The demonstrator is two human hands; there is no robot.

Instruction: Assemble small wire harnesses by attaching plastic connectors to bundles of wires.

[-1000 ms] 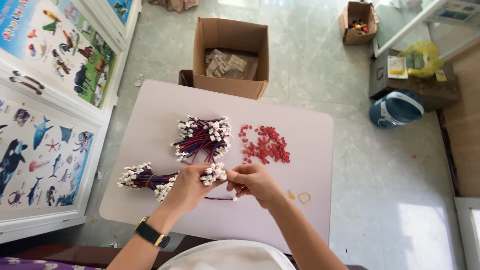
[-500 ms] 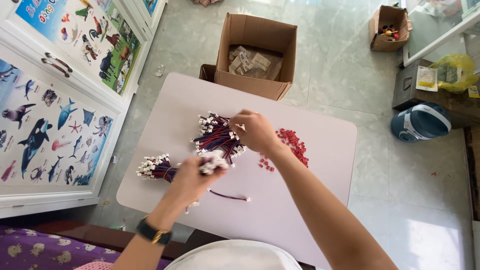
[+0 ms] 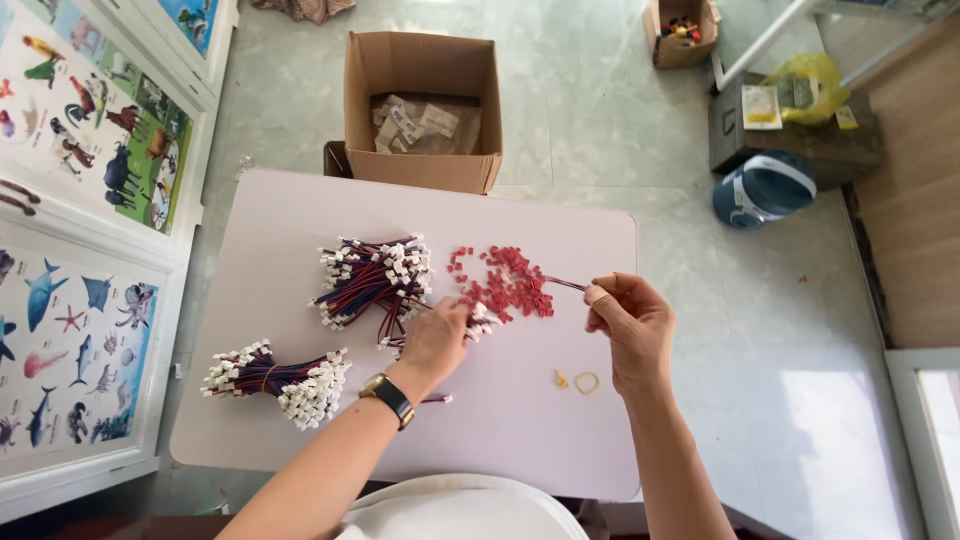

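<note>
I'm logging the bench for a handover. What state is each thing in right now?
Left hand: gripping a handful of wire leads.
Right hand: pinching one wire lead.
Loose wire bundle: fanned out, untied.
Tied wire bundle: banded at the middle.
Red connector housings: scattered.
Cardboard box: open.

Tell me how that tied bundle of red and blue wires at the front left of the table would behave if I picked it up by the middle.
The tied bundle would probably sag at both ends, since its thin wires fan out loosely beyond the band. It looks light for its size. The white connector ends likely splay and snag on neighbouring wires rather than slide.
</note>
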